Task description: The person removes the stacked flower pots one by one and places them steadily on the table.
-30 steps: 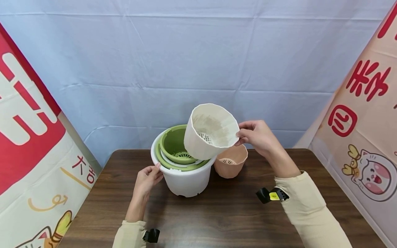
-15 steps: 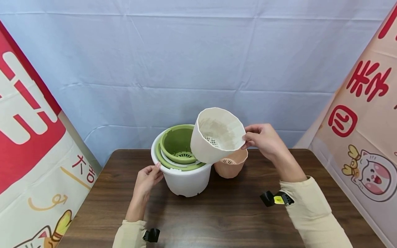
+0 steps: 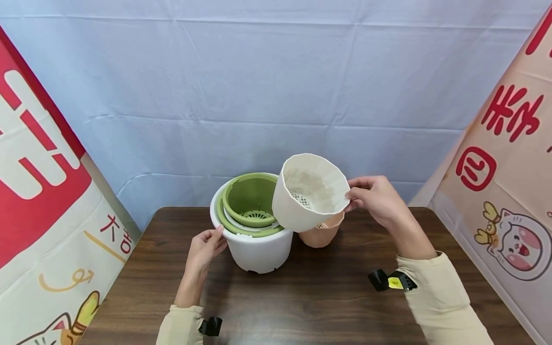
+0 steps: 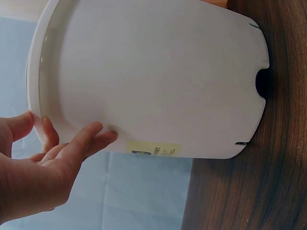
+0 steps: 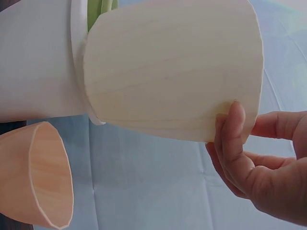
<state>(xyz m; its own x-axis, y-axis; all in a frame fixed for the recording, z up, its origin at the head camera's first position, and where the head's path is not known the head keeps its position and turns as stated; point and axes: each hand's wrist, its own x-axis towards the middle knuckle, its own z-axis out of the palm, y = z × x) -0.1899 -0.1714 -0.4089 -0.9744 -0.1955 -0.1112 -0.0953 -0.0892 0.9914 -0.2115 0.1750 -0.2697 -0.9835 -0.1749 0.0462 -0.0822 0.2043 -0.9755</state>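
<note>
From my remote post I am reading a pale yellow label (image 4: 153, 148) on the wall of the large white pot (image 3: 258, 254), my landmark, but its small print is blurring and I cannot make it out. Well to the left of the large white pot, a red-and-cream banner (image 3: 43, 225) is showing 大吉 in red; well to its right, another banner (image 3: 522, 206) is carrying what looks like 季 above a boxed 四. A yellow sticker (image 3: 394, 283) on the right wrist's black device is too small for me to read.

The cream pot (image 3: 297, 211) is hanging tilted just to the right of the large white pot's mouth, overlapping its rim in my head view; I cannot tell whether they are touching. My right hand (image 3: 375, 195) is pinching the cream pot's rim, thumb and fingers nearly closed across its thin wall, on the side away from the large white pot. My left hand (image 3: 203, 249) is gripping the large white pot's left rim between thumb and bent forefinger, the other fingers reaching along its wall.

A green pot (image 3: 243, 196) is nesting inside the large white pot, and a peach pot (image 3: 321, 235) is sitting to its right on the wooden surface (image 3: 310, 302), partly behind the cream pot.
</note>
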